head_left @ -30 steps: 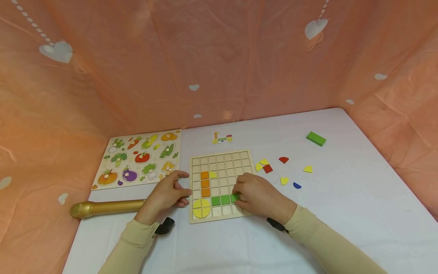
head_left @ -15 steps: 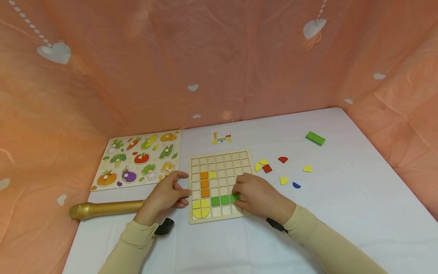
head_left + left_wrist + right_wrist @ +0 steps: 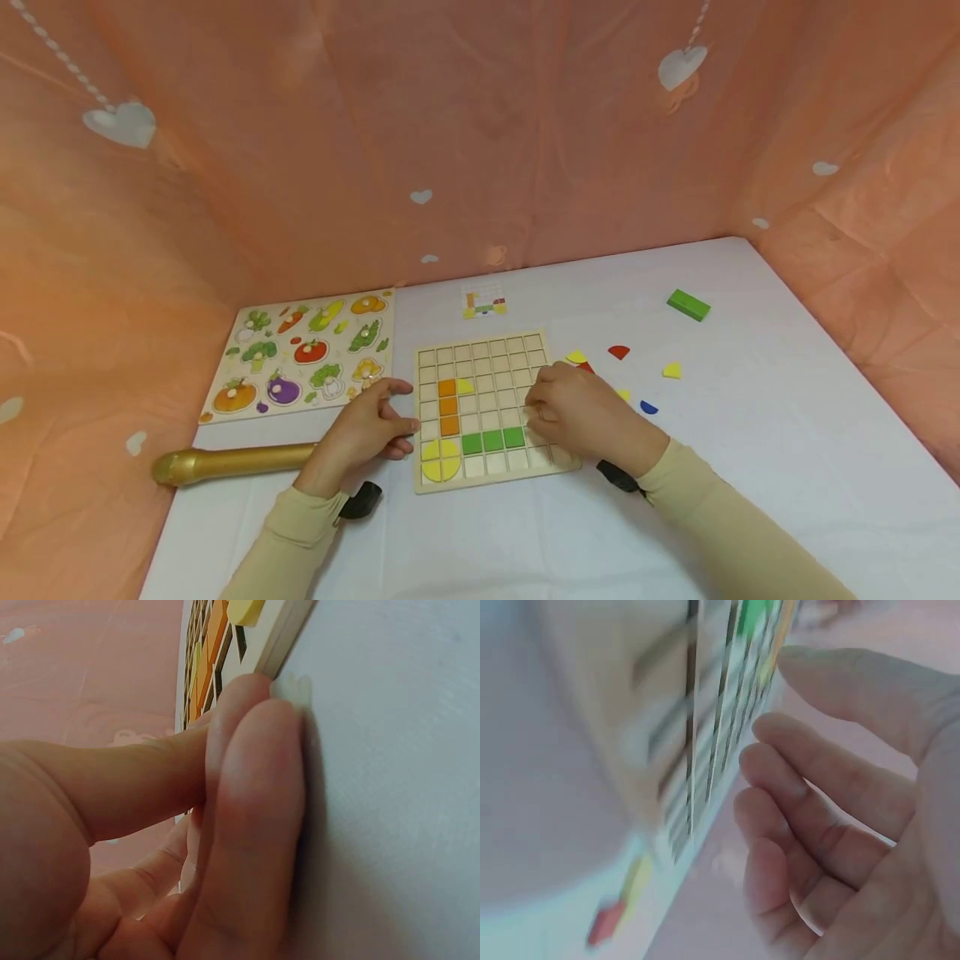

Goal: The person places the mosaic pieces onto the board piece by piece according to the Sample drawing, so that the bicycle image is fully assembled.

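Note:
A wooden grid board lies on the white table. Orange squares form a column on it, with a yellow quarter-circle beside the top one. Four-part yellow pieces make a circle at the lower left, and green squares run in a row to its right. My left hand touches the board's left edge with thumb and finger tips. Over the board's right side hovers my right hand; the right wrist view shows its thumb and fingers apart, nothing between them.
Loose yellow, red and blue pieces lie to the right, some partly behind my right hand. A green block sits farther back. A pattern card, a vegetable puzzle and a gold microphone are also there.
My right hand has left the rightmost green square and moved right and slightly up, uncovering that square in the row. The left hand has stayed at the board's edge.

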The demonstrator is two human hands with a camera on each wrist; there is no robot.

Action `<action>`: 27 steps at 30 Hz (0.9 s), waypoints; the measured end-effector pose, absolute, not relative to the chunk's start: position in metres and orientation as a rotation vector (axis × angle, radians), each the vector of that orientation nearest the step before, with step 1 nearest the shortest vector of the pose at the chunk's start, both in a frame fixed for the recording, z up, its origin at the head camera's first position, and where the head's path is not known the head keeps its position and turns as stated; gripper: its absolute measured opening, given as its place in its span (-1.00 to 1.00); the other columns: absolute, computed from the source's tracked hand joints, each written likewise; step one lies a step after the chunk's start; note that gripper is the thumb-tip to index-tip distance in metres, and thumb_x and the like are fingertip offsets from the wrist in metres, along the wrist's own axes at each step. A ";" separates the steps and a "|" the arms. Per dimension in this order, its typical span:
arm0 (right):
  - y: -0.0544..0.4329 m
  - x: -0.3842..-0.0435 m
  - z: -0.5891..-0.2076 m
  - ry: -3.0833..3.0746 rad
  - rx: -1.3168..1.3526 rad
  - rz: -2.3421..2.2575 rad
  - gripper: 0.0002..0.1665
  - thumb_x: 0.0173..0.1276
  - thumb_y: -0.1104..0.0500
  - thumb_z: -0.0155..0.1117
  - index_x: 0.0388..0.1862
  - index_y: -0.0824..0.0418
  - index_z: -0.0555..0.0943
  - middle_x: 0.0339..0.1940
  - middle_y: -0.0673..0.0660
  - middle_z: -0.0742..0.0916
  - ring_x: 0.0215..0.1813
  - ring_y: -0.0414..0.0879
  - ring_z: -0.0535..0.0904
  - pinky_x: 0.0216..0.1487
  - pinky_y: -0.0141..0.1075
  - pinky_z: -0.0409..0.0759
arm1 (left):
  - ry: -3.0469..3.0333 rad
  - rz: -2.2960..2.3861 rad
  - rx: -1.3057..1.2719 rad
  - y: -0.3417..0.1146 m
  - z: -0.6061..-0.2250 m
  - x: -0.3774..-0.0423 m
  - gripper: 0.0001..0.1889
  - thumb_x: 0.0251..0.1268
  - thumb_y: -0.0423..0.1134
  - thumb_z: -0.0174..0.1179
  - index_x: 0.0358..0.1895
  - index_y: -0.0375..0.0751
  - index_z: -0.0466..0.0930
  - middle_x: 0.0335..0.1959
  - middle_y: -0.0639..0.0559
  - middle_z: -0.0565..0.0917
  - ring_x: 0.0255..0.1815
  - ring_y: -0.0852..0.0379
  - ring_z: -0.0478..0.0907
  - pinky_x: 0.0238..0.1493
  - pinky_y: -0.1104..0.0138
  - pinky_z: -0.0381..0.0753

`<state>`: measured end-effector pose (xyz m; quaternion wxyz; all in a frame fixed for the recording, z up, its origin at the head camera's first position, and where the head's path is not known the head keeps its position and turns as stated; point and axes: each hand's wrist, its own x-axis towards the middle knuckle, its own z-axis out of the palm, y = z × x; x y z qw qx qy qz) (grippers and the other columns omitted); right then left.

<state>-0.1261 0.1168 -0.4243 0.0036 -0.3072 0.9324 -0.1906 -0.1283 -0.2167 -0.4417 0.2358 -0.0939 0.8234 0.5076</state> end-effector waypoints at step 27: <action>0.233 -0.174 -0.427 2.991 -0.297 -0.537 -0.73 0.44 0.10 0.46 -0.03 0.26 0.83 -0.11 0.16 0.80 -0.04 0.07 0.66 0.10 0.07 0.74 | 2.257 1.401 -0.262 -0.216 -0.441 -0.128 -0.40 0.42 -0.36 0.44 0.46 -0.10 0.45 -0.30 -0.15 0.61 -0.45 0.04 0.76 -0.33 0.24 0.86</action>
